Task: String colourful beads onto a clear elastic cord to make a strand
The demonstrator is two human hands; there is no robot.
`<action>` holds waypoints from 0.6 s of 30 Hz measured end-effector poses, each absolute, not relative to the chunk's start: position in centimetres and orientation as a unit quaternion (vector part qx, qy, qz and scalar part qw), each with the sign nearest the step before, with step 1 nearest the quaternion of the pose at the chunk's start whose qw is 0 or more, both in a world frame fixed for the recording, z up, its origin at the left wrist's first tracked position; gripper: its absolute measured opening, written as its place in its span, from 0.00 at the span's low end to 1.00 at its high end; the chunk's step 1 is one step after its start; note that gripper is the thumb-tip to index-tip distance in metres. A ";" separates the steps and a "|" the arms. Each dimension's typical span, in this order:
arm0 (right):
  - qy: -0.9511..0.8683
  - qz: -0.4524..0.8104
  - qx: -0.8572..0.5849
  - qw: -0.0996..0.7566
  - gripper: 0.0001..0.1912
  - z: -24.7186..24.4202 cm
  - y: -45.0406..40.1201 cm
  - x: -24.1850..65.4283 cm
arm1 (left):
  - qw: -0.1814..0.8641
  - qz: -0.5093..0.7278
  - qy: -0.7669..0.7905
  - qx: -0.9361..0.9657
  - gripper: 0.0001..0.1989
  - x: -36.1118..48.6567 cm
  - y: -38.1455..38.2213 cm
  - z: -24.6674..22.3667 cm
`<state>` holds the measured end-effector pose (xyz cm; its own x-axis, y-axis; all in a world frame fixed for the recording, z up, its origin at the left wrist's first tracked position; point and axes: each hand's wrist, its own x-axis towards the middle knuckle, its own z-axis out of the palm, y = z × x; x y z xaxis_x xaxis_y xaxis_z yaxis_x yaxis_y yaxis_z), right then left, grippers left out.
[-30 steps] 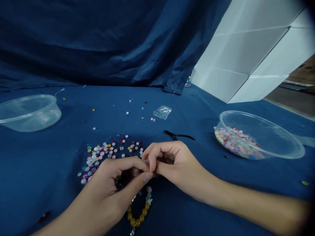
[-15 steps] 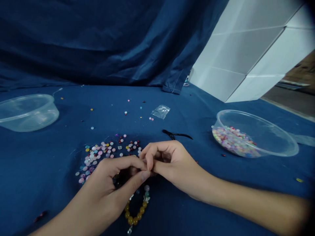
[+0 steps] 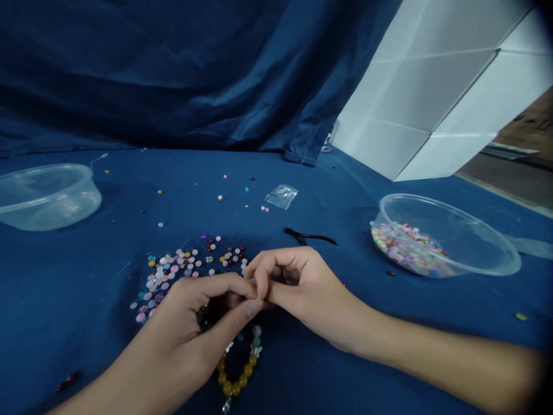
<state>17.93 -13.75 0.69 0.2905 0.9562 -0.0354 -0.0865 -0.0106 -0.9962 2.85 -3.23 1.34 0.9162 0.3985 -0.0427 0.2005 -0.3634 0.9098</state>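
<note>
The left hand (image 3: 190, 317) and right hand (image 3: 298, 282) meet at the fingertips, pinching something too small to make out, just above a strand of amber beads (image 3: 235, 374) lying on blue cloth (image 3: 86, 340). Loose beads (image 3: 166, 276) spread just beside the left hand, while open cloth separates the right hand from a clear tub (image 3: 444, 233); another tub (image 3: 47, 199) is cut off by the left edge

The left hand (image 3: 185, 328) and right hand (image 3: 302, 288) are bare — slim fingers, short nails — as are both forearms (image 3: 432, 357).
</note>
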 end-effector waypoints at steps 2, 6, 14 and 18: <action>-0.392 0.448 -0.551 0.585 0.10 0.7 -13.7 17.9 | 0.531 0.090 0.178 0.824 0.14 2.9 -3.2 1.3; -0.391 0.452 -0.534 0.599 0.11 0.7 -13.7 17.9 | 0.531 0.095 0.172 0.824 0.14 3.0 -3.1 1.4; -0.381 0.449 -0.498 0.636 0.13 0.7 -13.5 17.8 | 0.536 0.118 0.191 0.813 0.13 3.0 -3.0 1.1; -0.377 0.439 -0.491 0.651 0.14 0.6 -13.6 17.8 | 0.532 0.129 0.188 0.816 0.11 2.9 -3.0 1.1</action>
<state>17.77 -13.57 0.61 0.3299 0.9421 0.0595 -0.2011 0.1317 -0.9707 2.90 -3.01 1.09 0.8957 0.4445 0.0111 0.1692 -0.3637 0.9160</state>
